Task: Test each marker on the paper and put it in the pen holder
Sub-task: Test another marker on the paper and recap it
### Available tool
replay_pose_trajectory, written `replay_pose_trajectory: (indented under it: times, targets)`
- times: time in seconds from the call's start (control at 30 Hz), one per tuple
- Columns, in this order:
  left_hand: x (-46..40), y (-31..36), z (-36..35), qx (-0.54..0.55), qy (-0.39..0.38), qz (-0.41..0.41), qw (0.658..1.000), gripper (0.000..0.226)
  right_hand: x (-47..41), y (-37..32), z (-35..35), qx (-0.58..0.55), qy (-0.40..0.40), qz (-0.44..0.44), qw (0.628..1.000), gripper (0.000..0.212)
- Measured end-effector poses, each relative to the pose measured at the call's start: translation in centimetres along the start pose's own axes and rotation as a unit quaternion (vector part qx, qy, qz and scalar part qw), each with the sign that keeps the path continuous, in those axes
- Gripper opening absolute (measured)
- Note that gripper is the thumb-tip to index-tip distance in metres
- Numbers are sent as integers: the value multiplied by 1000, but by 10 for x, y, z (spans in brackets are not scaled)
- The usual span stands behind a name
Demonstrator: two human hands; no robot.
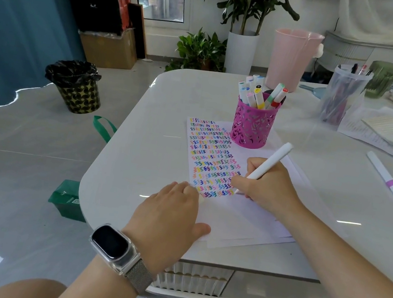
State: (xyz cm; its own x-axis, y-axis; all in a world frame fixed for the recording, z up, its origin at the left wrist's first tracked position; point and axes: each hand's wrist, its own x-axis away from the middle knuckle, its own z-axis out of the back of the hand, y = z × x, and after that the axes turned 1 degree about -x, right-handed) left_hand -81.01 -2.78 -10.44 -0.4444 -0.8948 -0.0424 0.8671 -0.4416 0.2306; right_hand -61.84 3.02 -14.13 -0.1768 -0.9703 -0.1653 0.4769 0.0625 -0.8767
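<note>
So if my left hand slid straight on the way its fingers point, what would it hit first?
Likely the scribbles on the paper, then the pen holder further along. The left hand lies flat, fingers pointing up the sheet; depth is hard to judge.

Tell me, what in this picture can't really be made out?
Head view, the only one:
- The tip of the marker and the mark it makes: hidden by the right hand.
- That marker's colour: its visible barrel is plain white.
- Paper under the left hand: covered by the palm.
- Printing on the marker caps in the pen holder: too small.
- Contents of the clear container: blurred by its plastic.
</note>
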Motion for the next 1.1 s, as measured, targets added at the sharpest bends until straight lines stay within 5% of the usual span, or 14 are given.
replay_pose_trajectory:
  times: [0.1, 0.23, 0.33, 0.43, 0.7, 0.9, 1.1]
  targets:
    - [1, 0, 1, -3, -7, 4, 1000, 30, -7, -3, 3, -100, 94, -51, 989, 40]
    - [0, 0, 1, -1, 7, 11, 1000, 27, -12, -14, 22, -343, 217, -154, 901, 32]
    - [-3, 0, 1, 3, 28, 23, 999, 25, -10, -23, 34, -471, 228, -190, 831, 37]
    - [-6, -1, 1, 33, 40, 44, 998, 25, -6, -32, 43, -517, 209, -202, 805, 40]
    - [-12, -5, 3, 199, 69, 5, 978, 29, 21, -64, 43, -412, 128, -143, 891, 30]
    - [-19, -4, 5, 224, 144, -22, 964, 24, 39, -81, 25, -397, -17, -111, 911, 33]
    - [-20, -4, 5, 239, 172, -19, 955, 12, 40, -81, 15, -340, -32, -73, 937, 25]
